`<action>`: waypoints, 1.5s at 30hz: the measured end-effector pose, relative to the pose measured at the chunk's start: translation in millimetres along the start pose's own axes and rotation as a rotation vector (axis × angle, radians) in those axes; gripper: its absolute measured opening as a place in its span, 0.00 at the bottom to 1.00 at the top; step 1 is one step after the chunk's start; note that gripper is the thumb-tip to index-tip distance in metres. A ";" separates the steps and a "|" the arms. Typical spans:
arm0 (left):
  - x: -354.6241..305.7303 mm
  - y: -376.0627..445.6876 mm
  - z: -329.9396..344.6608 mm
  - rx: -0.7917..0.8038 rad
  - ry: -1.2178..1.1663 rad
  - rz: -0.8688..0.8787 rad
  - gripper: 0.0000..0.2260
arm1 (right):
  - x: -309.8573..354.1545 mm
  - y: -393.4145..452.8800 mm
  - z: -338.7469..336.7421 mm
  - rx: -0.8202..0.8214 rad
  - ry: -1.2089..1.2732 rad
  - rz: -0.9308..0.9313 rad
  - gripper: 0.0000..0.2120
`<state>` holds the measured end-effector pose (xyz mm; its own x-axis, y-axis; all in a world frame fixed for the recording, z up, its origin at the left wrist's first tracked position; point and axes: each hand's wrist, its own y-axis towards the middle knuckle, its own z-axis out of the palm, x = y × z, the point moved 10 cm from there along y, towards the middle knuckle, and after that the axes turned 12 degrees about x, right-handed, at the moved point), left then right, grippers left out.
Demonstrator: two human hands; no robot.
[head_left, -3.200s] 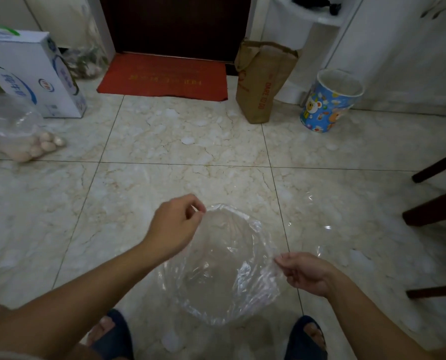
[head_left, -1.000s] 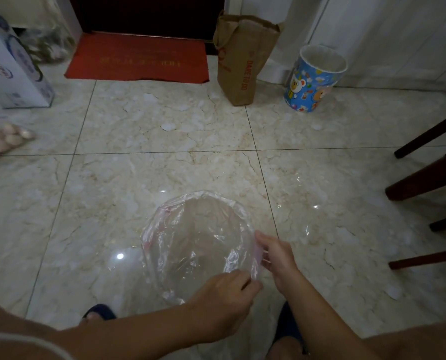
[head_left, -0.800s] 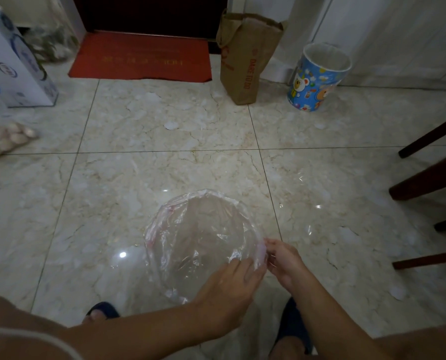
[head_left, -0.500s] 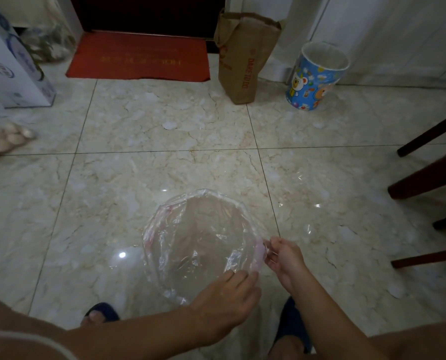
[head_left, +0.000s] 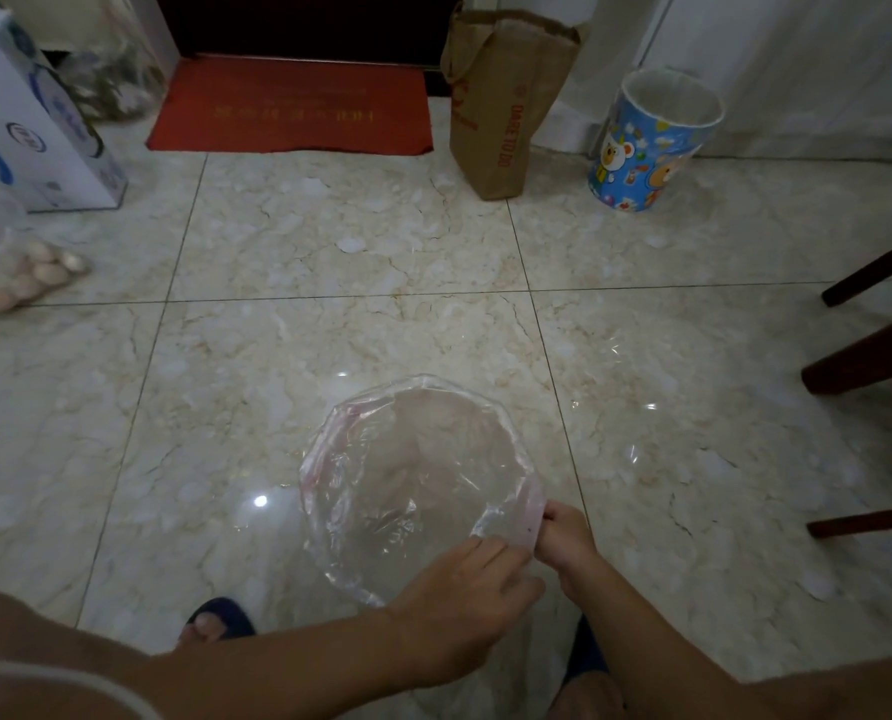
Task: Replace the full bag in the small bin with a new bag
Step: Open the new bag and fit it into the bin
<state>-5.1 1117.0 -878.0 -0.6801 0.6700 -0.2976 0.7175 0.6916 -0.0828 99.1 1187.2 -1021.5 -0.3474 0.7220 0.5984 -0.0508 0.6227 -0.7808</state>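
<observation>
A new bag [head_left: 418, 480], clear and thin, is already spread open into a round mouth and stretched over what seems to be a small bin, though the bin itself barely shows through the film. It stands on the pale marble floor [head_left: 329, 252] just in front of the person's feet, well apart from the red doormat [head_left: 293, 106] at the far door. No full bag can be seen near it, so the old one appears to be out already. What looks left is tucking the last of the rim down on the side nearest the person.

Both hands meet at that near edge of the bag. The left hand [head_left: 464, 589] reaches across with fingers nearly straight, their tips pressing on the plastic. The right hand [head_left: 563, 537] is curled, pinching a fold of the rim.

Beyond the bag, toward the doormat, stand a brown paper bag [head_left: 506, 101] and a blue cartoon-printed bin [head_left: 646, 148], already lined with its own liner.
</observation>
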 end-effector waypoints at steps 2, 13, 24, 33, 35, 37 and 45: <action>15.7 -0.7 -0.3 -0.045 -0.182 -0.154 0.13 | -1.2 6.1 -3.8 -0.039 -0.022 0.021 0.08; 31.3 3.9 8.7 -0.007 -0.122 -0.325 0.10 | 67.5 -52.3 -46.5 -0.396 0.051 -0.194 0.17; 11.9 7.9 8.6 -0.050 -0.023 -0.138 0.14 | 84.4 -83.0 -29.0 -0.345 -0.400 -0.260 0.05; 3.3 -9.3 -1.8 -0.115 -0.191 -0.044 0.05 | 52.8 -54.2 -30.4 -0.166 -0.022 -0.151 0.07; 21.1 -11.9 -9.6 -0.162 -0.246 -0.121 0.05 | 52.1 -51.5 -25.9 -0.126 -0.012 -0.140 0.11; 45.4 -11.6 -15.4 -0.189 -0.272 -0.203 0.04 | 56.1 -54.8 -35.2 -0.242 -0.002 -0.157 0.15; 137.0 -21.5 37.8 0.534 -0.091 -0.613 0.31 | 148.4 -114.3 18.1 -0.413 -0.634 -0.763 0.14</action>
<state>-108.1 1183.7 -952.9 -0.9765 0.1742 -0.1270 0.2131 0.6908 -0.6909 36.5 1217.7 -846.7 -0.7865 -0.1148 0.6068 -0.1805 0.9824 -0.0481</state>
